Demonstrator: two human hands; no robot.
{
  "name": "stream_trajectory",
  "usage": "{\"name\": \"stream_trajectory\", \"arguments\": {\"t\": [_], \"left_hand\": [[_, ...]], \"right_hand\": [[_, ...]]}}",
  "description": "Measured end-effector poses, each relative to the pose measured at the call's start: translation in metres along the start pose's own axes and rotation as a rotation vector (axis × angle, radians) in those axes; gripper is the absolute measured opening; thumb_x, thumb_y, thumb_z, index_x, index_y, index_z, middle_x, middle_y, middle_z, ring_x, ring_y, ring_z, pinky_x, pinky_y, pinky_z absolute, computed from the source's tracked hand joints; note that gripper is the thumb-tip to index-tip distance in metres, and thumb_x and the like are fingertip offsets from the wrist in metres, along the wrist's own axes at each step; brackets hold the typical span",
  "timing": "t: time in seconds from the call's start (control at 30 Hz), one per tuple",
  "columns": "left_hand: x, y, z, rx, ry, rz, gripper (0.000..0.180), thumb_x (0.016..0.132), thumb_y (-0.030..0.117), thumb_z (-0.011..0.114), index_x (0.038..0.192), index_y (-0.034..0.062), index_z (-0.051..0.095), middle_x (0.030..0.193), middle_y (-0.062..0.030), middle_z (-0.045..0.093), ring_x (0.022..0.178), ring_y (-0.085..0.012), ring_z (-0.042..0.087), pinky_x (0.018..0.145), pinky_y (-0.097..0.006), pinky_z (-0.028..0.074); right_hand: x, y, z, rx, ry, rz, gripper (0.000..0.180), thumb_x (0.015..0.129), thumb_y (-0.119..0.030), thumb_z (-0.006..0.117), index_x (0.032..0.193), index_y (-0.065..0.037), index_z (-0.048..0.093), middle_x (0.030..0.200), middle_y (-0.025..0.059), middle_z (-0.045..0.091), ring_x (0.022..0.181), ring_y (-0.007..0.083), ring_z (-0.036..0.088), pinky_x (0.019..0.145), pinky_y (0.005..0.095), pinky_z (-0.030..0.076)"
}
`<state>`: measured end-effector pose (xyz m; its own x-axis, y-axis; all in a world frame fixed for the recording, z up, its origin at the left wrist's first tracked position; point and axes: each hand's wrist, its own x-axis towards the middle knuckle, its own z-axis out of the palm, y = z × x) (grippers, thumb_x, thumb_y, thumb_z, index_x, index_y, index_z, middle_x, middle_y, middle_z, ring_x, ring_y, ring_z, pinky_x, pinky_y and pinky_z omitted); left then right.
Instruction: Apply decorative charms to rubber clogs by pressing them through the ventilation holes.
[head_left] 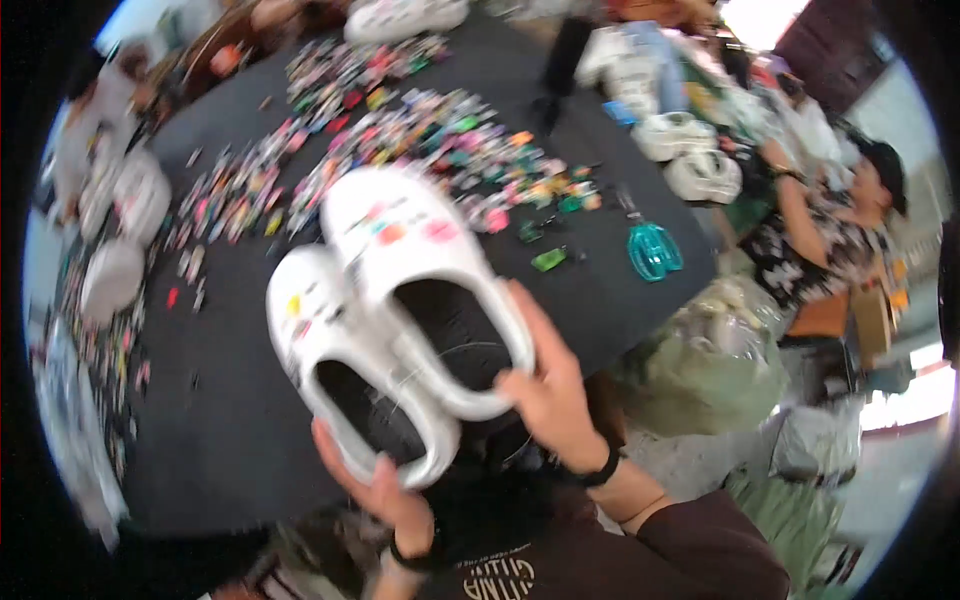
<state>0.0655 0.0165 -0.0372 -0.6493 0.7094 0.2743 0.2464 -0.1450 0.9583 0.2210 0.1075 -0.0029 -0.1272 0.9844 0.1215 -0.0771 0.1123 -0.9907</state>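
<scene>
A pair of white clogs with black insoles and coloured charms on the toes is raised over the dark table [220,420]. My right hand [555,390] grips the heel side of the right clog [400,230], thumb over its rim. Around the heel of the left clog [310,320] my left hand [385,495] is closed, its thumb at the rim. The two clogs touch side by side, toes pointing away from me, and a thin clear loop seems to link them.
Heaps of small colourful charms [420,140] spread across the table's far half. Teal-handled scissors [654,250] lie near its right edge, close to more white clogs [705,175]. A stuffed green sack [705,365] stands at the right; beyond it sits another person [830,235].
</scene>
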Motion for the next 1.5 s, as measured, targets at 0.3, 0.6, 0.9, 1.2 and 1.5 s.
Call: {"name": "stream_trajectory", "arguments": {"t": [0.3,0.6,0.9,1.2,1.5], "left_hand": [[-0.006,-0.036,-0.001,0.143,-0.102,0.161,0.094,0.085,0.065,0.035,0.142,-0.0049,0.01,0.146,-0.0201,0.017,0.134,-0.0293,0.022,0.109,-0.04,0.018],[-0.002,-0.035,0.0,0.183,-0.075,0.237,0.087,0.087,0.059,0.036,0.141,-0.0058,0.013,0.146,-0.0203,0.019,0.134,-0.0299,0.023,0.108,-0.04,0.019],[-0.003,-0.018,-0.003,0.173,-0.069,0.221,0.078,0.09,0.047,0.04,0.141,-0.0061,0.013,0.144,-0.0256,0.02,0.133,-0.0356,0.024,0.107,-0.044,0.019],[-0.023,0.027,-0.001,0.484,-0.264,0.957,0.026,0.075,0.034,0.069,0.097,0.0201,0.067,0.119,0.0008,0.053,0.118,-0.0246,0.044,0.095,-0.039,0.034],[0.003,0.014,-0.004,0.741,-0.385,0.889,0.015,0.071,0.024,0.07,0.084,0.0149,0.067,0.101,0.0073,0.063,0.109,-0.0144,0.051,0.095,-0.038,0.031]], "right_hand": [[0.008,0.048,-0.003,0.046,-0.05,-0.03,0.066,0.087,-0.027,0.051,0.14,0.002,0.024,0.138,0.0138,0.035,0.125,0.0216,0.036,0.106,0.0337,0.025],[0.022,-0.043,-0.038,0.193,0.669,-1.032,0.061,0.094,-0.04,0.032,0.142,-0.004,0.02,0.141,0.0183,0.032,0.124,0.0338,0.039,0.105,0.0457,0.03],[0.013,-0.075,-0.031,-0.386,0.723,-1.439,0.058,0.09,-0.039,0.044,0.134,-0.006,0.027,0.128,0.0152,0.041,0.106,0.0319,0.05,0.085,0.0426,0.047],[0.001,-0.05,0.007,-0.738,0.155,-0.713,0.016,0.077,-0.001,0.064,0.093,-0.004,0.065,0.093,0.0086,0.062,0.085,0.0214,0.057,0.078,0.0319,0.044],[0.012,-0.056,-0.05,-0.865,0.145,-0.48,0.014,0.086,-0.006,0.057,0.098,-0.001,0.064,0.091,0.0081,0.064,0.082,0.0169,0.059,0.075,0.027,0.046]]}}
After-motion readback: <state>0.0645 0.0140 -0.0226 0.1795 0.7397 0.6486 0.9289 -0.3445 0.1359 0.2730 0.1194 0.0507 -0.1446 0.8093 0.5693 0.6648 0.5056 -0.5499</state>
